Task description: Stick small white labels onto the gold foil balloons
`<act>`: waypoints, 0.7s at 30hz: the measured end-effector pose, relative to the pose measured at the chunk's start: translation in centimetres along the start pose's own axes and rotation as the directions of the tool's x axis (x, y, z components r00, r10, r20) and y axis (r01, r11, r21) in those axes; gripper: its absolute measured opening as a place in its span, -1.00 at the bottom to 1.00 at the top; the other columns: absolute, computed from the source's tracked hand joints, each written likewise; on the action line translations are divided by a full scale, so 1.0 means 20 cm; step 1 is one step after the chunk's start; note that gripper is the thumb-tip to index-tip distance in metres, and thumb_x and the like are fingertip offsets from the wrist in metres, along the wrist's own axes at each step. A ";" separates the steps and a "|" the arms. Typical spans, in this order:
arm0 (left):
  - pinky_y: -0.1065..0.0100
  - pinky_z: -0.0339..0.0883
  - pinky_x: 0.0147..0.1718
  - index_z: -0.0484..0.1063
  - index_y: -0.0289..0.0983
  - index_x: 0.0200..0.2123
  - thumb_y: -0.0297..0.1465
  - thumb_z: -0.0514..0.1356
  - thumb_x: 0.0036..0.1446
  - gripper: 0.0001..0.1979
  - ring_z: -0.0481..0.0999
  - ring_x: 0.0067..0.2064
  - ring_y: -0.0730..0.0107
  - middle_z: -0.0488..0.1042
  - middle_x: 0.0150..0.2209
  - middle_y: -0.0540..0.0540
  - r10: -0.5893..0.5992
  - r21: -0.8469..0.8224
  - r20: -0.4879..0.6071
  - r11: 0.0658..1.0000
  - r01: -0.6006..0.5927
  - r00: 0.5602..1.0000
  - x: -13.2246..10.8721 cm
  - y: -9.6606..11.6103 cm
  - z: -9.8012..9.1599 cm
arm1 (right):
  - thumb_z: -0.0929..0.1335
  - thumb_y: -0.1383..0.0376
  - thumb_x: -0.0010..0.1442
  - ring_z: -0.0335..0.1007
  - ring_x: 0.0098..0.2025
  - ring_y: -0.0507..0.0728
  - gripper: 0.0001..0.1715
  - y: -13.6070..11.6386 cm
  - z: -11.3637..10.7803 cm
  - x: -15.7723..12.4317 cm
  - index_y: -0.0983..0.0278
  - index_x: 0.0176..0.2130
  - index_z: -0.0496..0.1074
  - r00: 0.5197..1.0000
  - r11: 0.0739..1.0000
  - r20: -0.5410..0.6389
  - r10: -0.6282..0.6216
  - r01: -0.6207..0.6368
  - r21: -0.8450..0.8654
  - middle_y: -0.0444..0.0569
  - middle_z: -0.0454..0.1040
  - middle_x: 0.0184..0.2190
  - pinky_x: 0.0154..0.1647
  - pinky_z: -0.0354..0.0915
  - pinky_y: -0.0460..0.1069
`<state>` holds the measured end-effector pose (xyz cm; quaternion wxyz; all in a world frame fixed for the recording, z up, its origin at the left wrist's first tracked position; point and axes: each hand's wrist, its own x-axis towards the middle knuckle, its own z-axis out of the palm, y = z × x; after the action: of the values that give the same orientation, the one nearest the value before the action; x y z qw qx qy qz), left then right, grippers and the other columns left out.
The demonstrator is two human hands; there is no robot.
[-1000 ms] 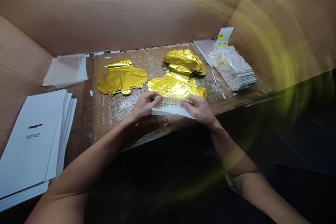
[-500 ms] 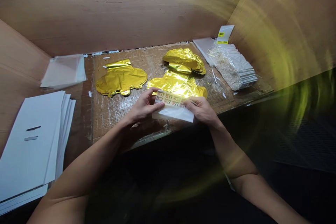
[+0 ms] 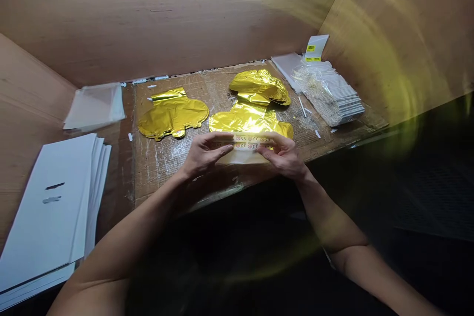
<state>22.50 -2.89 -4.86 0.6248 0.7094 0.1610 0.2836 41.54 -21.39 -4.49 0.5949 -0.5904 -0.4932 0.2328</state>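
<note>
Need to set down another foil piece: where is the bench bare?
Bare board lies between the left foil shape, the white card stack and the left hand. A smaller strip runs between that shape and the rear foil pile. Crowded: the middle, at the sticker sheet, and the right end's packets.

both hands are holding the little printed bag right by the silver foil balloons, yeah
Not quite: the foil balloons are gold, not silver. The head view shows the left hand and the right hand holding the printed bag right by them.
</note>
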 end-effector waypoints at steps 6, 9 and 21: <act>0.19 0.65 -0.13 0.72 -0.31 -0.13 -0.16 0.58 -0.02 -0.55 0.72 -0.20 0.18 0.74 -0.19 -0.21 -0.011 0.029 -0.180 0.999 0.017 0.984 0.01 0.01 0.01 | 0.54 0.10 0.30 0.67 0.01 0.22 -0.61 -0.01 0.05 0.03 0.24 0.04 0.66 0.997 1.000 -0.075 0.015 -0.014 0.013 0.05 0.70 -0.02 0.13 0.59 0.15; 0.22 0.61 -0.19 0.71 -0.31 -0.18 -0.15 0.58 -0.02 -0.58 0.69 -0.24 0.23 0.72 -0.23 -0.18 0.002 0.063 -0.233 0.998 0.013 0.972 0.01 0.01 0.00 | 0.55 0.08 0.27 0.67 -0.01 0.22 -0.59 -0.04 0.09 0.03 0.27 0.01 0.66 0.991 0.999 -0.126 0.039 -0.037 0.019 0.06 0.69 -0.03 0.13 0.58 0.16; 0.38 0.36 -0.41 0.62 -0.30 -0.36 -0.07 0.47 0.10 -0.62 0.50 -0.39 0.37 0.59 -0.40 -0.10 -0.039 0.124 -0.045 0.991 0.044 0.998 0.04 0.06 -0.02 | 0.49 0.18 0.32 0.47 -0.04 0.26 -0.80 -0.19 0.06 0.05 0.26 -0.12 0.61 0.995 0.795 0.067 -0.078 0.102 -0.598 0.09 0.60 -0.11 0.09 0.33 0.15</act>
<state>22.75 -2.34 -3.54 0.5815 0.7373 0.2065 0.2749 39.74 -20.72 -0.96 0.3780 -0.7196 -0.5806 0.0476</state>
